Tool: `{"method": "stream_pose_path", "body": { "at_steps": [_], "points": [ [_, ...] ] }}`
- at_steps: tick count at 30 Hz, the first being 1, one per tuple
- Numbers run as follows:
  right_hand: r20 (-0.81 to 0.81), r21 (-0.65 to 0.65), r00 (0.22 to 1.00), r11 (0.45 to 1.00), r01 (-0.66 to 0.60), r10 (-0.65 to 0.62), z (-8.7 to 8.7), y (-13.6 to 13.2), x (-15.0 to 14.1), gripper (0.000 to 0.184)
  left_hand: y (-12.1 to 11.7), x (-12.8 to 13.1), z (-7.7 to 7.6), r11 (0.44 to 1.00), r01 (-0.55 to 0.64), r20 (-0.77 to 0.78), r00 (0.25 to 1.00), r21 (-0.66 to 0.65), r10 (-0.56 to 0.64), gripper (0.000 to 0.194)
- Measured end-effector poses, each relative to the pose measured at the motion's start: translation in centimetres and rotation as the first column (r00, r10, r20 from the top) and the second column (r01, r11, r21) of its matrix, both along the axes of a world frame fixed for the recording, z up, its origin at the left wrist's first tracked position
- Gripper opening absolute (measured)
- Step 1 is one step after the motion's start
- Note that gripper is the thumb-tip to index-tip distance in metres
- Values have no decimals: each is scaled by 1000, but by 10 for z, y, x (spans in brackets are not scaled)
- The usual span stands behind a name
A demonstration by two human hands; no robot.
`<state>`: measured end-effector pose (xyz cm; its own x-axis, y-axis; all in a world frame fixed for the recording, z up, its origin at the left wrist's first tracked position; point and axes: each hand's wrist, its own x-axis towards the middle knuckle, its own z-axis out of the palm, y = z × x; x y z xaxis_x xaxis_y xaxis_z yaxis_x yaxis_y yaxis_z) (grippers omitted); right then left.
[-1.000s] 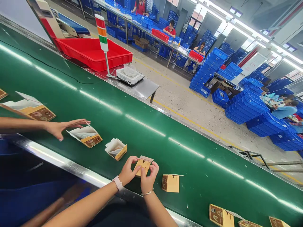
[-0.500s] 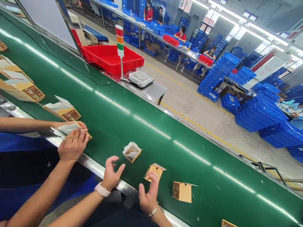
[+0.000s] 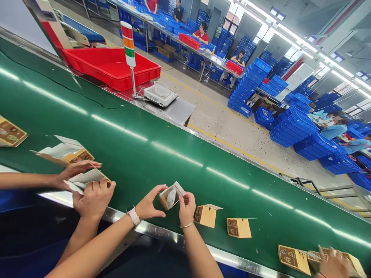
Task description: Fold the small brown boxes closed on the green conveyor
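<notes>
Inspection at the green conveyor belt [image 3: 174, 162] finds the person's two hands at one small tan carton [image 3: 167, 200] with a white paper liner [image 3: 171, 197]. The carton sits tilted on or just above the belt, close to the steel edge rail [image 3: 174, 234], its open side turned up and toward the left hand. The left hand [image 3: 147, 204], wearing a pale watch [image 3: 133, 216], is in a narrow grip, with thumb and fingers closed on the carton's near edge. The right hand [image 3: 187, 208], wearing a thin bracelet [image 3: 186, 224], holds the opposite side in a narrow pinch. Just right of the right hand lies a tan carton [image 3: 205, 216], followed by a second tan carton [image 3: 238, 227], both on the belt. To the left, a co-worker's two hands [image 3: 87, 185] grip a lined carton [image 3: 87, 179], well apart from the person's hands. Another co-worker's hand [image 3: 333, 264] rests on cartons [image 3: 292, 259] at lower right. Beyond the belt stand a red tray [image 3: 110, 67], a stack light [image 3: 128, 44] and a weighing scale [image 3: 160, 94] on a steel surface [image 3: 179, 110]. Blue crates [image 3: 292, 127] are stacked on the floor beyond.
</notes>
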<state>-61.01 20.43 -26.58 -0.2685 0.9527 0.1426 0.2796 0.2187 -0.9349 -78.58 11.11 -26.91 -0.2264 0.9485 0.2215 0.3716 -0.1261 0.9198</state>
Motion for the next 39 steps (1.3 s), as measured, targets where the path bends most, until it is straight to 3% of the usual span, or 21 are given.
{"method": "stream_pose_path", "body": {
  "at_steps": [2, 5, 7, 10, 12, 14, 18, 20, 22, 24, 27, 29, 31, 34, 36, 39],
  "points": [
    [55, 4, 996, 997, 75, -75, -2, -10, 3, 44, -7, 7, -3, 997, -28, -89, 995, 76, 35, 67],
    [48, 86, 998, 996, -35, 30, -1, -17, 12, 46, -15, 16, -6, 986, -25, -262, 963, 165, 68, 38],
    [75, 208, 979, 957, -203, 192, 3, -13, 19, 49, -18, 19, -10, 982, -24, -356, 930, 186, 90, 40],
    [267, 318, 883, 830, -459, 386, 11, -1, 28, 55, -18, 19, -13, 991, -25, -479, 873, 134, 87, 43],
    [452, 319, 813, 785, -531, 366, 17, 9, 29, 63, -13, 19, -11, 998, -19, -551, 833, 66, 52, 45],
    [608, 294, 739, 782, -550, 292, 23, 20, 27, 68, -3, 21, -5, 1000, 9, -585, 811, -8, -12, 48],
    [707, 238, 650, 771, -590, 279, 29, 41, 30, 63, 26, 34, 16, 989, 43, -555, 824, -140, -114, 53],
    [659, 222, 678, 778, -588, 325, 26, 47, 35, 45, 39, 42, 27, 979, 42, -534, 833, -198, -144, 55],
    [519, 201, 759, 807, -555, 393, 18, 50, 40, 21, 48, 50, 37, 964, 56, -525, 830, -259, -189, 48],
    [294, 181, 872, 873, -453, 391, 6, 47, 41, 29, 52, 56, 43, 949, 66, -521, 823, -309, -226, 40],
    [46, 123, 984, 976, -178, 174, -12, 38, 38, 52, 53, 61, 40, 936, 73, -503, 828, -344, -249, 38],
    [13, 93, 999, 994, -50, 49, -19, 34, 35, 57, 51, 61, 28, 940, 86, -475, 846, -329, -244, 42],
    [13, 80, 1000, 997, -8, 7, -24, 34, 33, 58, 46, 60, 14, 958, 82, -441, 875, -274, -201, 45],
    [-6, 49, 1000, 999, 18, -18, -26, 40, 35, 58, 39, 62, 0, 982, -37, -403, 914, -186, -42, 42],
    [-22, 26, 1000, 1000, 7, -7, -27, 46, 38, 56, 40, 65, -1, 978, -106, -388, 921, -179, 29, 49],
    [-29, 11, 998, 999, -53, 54, -26, 52, 46, 51, 48, 69, 4, 976, -60, -347, 938, -207, -16, 73]
  ]
}}
